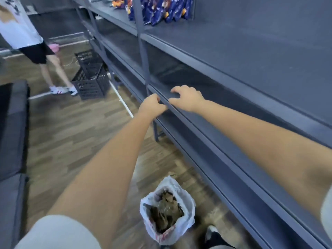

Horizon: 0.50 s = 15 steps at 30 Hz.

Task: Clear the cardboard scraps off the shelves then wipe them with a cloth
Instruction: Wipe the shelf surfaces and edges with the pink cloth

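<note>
Dark grey metal shelves (251, 56) run along my right side in several tiers. My left hand (152, 105) is curled at the front lip of a lower shelf (206, 139), fingers closed against the edge. My right hand (186, 99) rests on that same shelf just beyond the lip, fingers bent and spread, nothing visible in it. On the floor below stands a white plastic bag (186, 209) filled with brown cardboard scraps (165, 211). No scraps or cloth show on the shelf surfaces I can see.
Blue snack bags (161, 9) stand on the top shelf at the back. Black plastic crates (91, 76) sit on the wooden floor by the shelf's far end. Another person (36, 49) stands at far left. A dark sofa (12, 133) lines the left edge.
</note>
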Motion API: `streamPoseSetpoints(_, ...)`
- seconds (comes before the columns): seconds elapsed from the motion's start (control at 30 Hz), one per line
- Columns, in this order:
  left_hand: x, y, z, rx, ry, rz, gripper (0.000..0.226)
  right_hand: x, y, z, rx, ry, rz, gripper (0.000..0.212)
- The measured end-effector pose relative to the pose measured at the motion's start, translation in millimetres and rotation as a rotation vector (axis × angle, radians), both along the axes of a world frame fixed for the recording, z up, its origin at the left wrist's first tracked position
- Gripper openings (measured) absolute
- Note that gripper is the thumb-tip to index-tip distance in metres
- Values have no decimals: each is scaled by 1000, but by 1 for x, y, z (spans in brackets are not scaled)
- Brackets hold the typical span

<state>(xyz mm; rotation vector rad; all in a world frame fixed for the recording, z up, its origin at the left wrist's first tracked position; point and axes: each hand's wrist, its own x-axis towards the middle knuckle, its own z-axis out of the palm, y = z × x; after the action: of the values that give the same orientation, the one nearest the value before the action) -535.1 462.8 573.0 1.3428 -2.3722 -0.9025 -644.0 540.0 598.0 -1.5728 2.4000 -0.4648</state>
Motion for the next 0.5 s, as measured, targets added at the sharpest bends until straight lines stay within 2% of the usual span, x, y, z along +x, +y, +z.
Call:
streamPoseSetpoints(0.13, -48, 18, 36, -54, 171, -135, 35, -26, 32, 46, -156, -7, -117, 47)
streamPoseSetpoints(0.27, -83, 49, 65, -132, 236, -319, 9, -43, 67, 76, -206, 90, -213, 48)
streamPoseSetpoints(0.5, -122, 105, 94, -195, 237, -467, 33, -77, 129, 89, -186, 150, -374, 47)
